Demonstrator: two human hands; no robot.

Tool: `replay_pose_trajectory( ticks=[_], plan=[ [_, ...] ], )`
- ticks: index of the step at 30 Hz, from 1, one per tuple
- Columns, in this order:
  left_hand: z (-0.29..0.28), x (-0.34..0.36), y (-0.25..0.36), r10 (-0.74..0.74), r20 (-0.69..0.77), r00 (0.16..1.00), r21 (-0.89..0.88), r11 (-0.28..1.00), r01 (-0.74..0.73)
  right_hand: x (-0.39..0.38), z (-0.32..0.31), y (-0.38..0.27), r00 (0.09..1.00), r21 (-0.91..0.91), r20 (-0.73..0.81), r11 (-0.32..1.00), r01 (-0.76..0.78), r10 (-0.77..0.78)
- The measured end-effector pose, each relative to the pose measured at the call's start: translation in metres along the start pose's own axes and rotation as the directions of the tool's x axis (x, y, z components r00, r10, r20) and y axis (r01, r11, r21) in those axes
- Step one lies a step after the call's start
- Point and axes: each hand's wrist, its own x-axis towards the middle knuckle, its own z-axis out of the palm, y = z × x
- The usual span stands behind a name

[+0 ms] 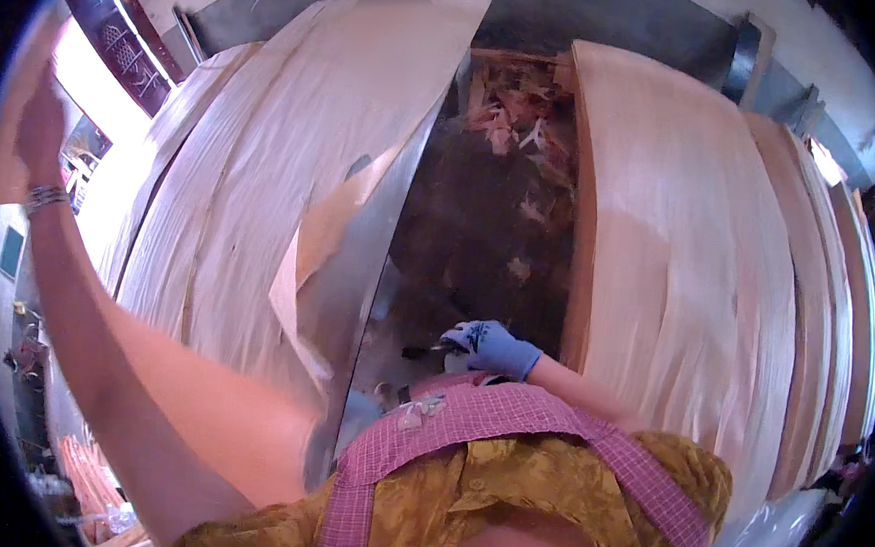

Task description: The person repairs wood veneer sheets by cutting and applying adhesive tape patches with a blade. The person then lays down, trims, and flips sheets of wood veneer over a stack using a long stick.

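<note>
My left arm stretches far out to the left, with a bracelet at the wrist. My left hand (41,124) is blurred at the picture's rim, beside the stacked wood veneer sheets (296,134), and its fingers cannot be made out. Close in front of my body, my right hand (498,349) wears a pale blue glove with dark patches. Its fingers are closed round a small dark-ended tool (421,353), whose exact kind is unclear. One veneer edge (324,242) curls up over the gap on the left stack's right side.
A second stack of veneer sheets (689,249) stands to the right. Between the stacks lies a dark gap (481,216), with torn veneer scraps (518,108) at its far end. A grey wall (613,29) runs behind. Thin wood strips (95,473) lie at the lower left.
</note>
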Motion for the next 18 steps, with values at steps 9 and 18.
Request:
replay_pose_trajectory(
  ticks=[9,18],
  plan=[
    [0.276,-0.213,0.082,0.171,0.326,0.93,0.216,0.944,-0.25,0.115,-0.045,0.147,0.99,0.052,-0.03,0.99,-0.133,0.135],
    [0.401,-0.331,0.122,-0.139,0.637,0.759,0.351,0.928,-0.125,0.309,-0.142,0.347,0.974,0.092,-0.152,0.983,-0.157,0.17]
  ],
)
